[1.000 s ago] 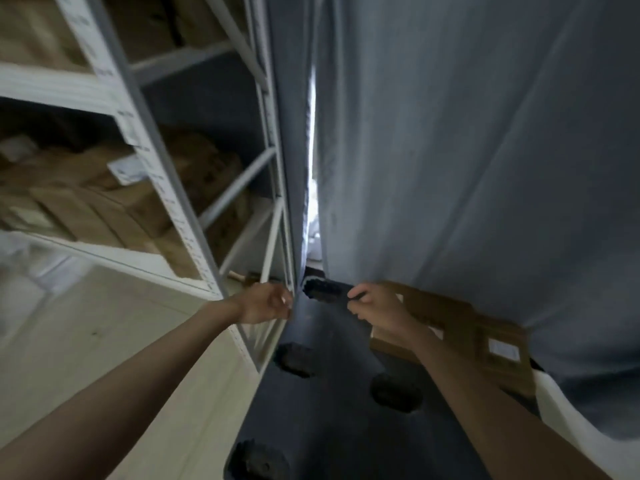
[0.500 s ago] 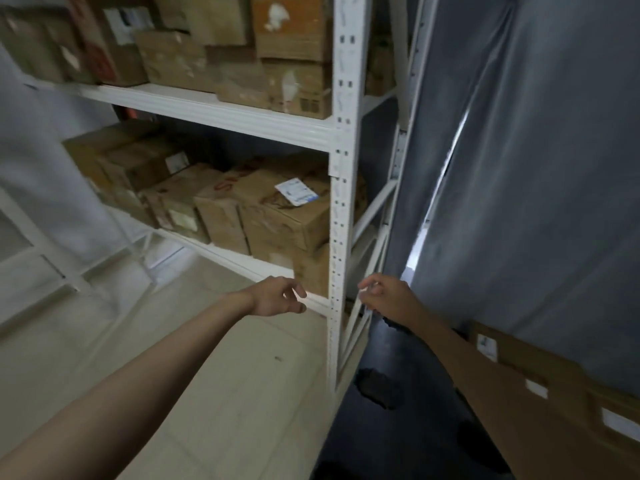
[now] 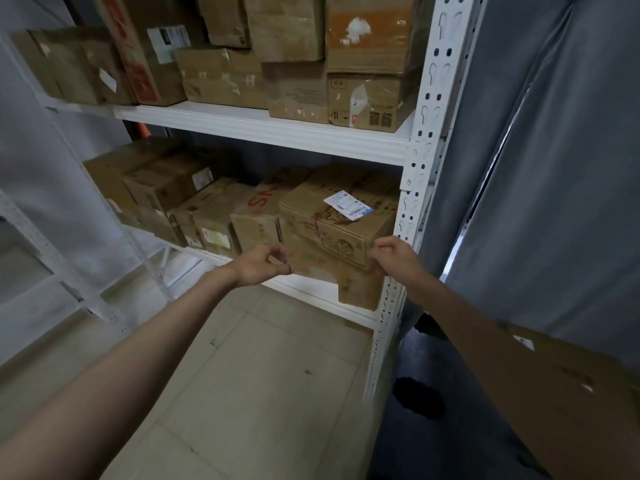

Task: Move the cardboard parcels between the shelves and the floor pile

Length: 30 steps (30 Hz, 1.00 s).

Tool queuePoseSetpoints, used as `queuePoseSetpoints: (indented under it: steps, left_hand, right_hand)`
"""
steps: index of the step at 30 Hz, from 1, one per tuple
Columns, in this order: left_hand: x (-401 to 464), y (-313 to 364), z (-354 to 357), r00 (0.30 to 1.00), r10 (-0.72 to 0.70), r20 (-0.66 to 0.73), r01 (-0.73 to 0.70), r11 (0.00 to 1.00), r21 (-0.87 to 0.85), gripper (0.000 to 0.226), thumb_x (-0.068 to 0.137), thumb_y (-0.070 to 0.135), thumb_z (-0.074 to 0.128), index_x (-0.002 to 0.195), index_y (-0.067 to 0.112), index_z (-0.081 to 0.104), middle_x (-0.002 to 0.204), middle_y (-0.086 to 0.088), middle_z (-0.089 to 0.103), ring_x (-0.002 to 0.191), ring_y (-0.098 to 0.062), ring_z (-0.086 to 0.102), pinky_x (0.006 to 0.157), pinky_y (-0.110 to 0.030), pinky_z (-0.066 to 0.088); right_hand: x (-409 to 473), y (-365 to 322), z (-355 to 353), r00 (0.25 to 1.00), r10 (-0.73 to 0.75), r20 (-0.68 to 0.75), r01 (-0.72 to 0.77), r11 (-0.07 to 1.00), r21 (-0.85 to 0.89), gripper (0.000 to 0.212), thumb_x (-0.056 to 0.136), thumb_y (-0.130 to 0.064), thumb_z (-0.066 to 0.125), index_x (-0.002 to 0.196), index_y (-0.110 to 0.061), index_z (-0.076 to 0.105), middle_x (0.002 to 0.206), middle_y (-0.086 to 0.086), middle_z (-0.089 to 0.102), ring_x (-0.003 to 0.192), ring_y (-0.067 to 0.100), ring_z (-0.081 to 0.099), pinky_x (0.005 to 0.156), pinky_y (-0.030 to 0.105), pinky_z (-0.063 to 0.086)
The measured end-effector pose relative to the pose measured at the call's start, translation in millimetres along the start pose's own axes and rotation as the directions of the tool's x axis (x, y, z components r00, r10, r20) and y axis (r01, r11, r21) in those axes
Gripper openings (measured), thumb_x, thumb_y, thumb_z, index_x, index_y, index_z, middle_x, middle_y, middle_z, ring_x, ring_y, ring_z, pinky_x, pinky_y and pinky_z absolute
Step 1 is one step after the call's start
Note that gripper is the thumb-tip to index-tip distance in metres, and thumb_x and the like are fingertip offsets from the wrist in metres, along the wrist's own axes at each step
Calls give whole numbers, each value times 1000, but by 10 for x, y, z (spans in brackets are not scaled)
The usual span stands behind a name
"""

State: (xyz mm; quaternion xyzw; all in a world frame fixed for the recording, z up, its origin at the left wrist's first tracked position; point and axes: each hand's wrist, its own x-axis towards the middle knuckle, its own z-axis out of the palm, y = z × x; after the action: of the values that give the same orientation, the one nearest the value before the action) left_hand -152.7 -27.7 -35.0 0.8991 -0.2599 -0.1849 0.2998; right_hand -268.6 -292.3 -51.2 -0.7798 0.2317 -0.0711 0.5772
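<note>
Parcels of brown cardboard fill the white metal shelves (image 3: 284,133) across the upper half of the frame. We reach toward the labelled parcel (image 3: 337,220) at centre right, which sits on top of another box (image 3: 358,289) on the lower shelf, just beside the perforated upright post (image 3: 420,174). Our left hand (image 3: 261,265) hovers at that parcel's lower left corner with its fingers loosely curled and holding nothing. Our right hand (image 3: 393,256) is at its lower right corner, fingers curled at the cardboard edge; we cannot tell whether they truly grip it. More parcels (image 3: 294,57) are stacked on the upper shelf. A flat cardboard piece (image 3: 568,393) lies at lower right, before the grey curtain (image 3: 554,168). Pale floor tiles (image 3: 259,393) spread below our forearms.
</note>
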Motion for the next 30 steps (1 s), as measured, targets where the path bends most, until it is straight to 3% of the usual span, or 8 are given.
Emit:
queuePoseSetpoints:
  steps: [3,8,10,12,17,20,27,30]
  left_hand:
    - [353,-4,-83,999,29,-21,-29,999,25,34,94,26,67,125,16,59,116,1,58,84,-5,60,63,-8,44]
    - [969,2,-203,999,53,-1,-52,996,71,33,92,25,69,123,14,62,122,-4,59,108,-21,59,91,-32,50]
    - [1173,-9,-288,998,64,0,-64,993,101,30,92,24,69,120,13,64,123,-5,60,109,-22,59,96,-38,50]
    - [1361,-29,-405,997,71,-12,-68,987,145,31,92,25,69,121,13,64,126,-5,60,111,-23,58,98,-40,49]
    - [1812,-135,-681,992,91,-92,-74,983,168,43,90,25,72,129,11,61,130,-2,59,110,-14,55,89,-24,43]
    - [2095,-198,-767,990,52,-135,-27,984,177,60,88,32,74,139,11,51,140,-7,49,121,-21,50,94,-28,41]
    - [2740,-349,-801,994,79,-75,-64,981,186,79,82,47,76,147,18,41,143,-6,50,128,-23,49,87,-19,33]
    - [2959,-398,-820,993,118,-9,-116,985,131,71,84,52,73,143,21,49,130,7,52,107,-10,51,68,-5,34]
  right_hand:
    - [263,-40,46,998,-47,-40,45,998,-44,44,95,-26,63,136,-16,50,122,1,62,100,10,58,72,26,46]
    - [753,-63,153,988,-116,-106,104,988,-112,43,98,-25,64,135,-10,51,107,-8,59,96,10,60,65,12,50]
    - [927,-88,221,987,-127,-95,112,982,-150,49,98,-26,64,139,-5,48,127,4,58,113,20,60,91,27,56]
    - [1075,-117,282,990,-117,-78,102,979,-179,53,97,-27,65,141,-4,46,138,15,54,126,31,54,108,46,45]
    - [1391,-128,324,979,-72,-189,26,972,-235,70,91,-27,71,148,-9,35,150,17,37,140,35,36,118,49,33]
    - [1536,-114,367,961,-94,-260,28,969,-245,83,89,-23,74,155,-10,24,159,15,23,148,32,20,122,45,24]
    - [1740,-26,431,914,-86,-396,57,995,-86,78,89,-15,74,152,-7,28,157,14,34,146,32,33,117,51,35]
    - [1796,-13,432,897,-39,-440,31,999,-26,89,89,-17,76,158,-10,20,155,12,41,144,30,38,117,49,37]
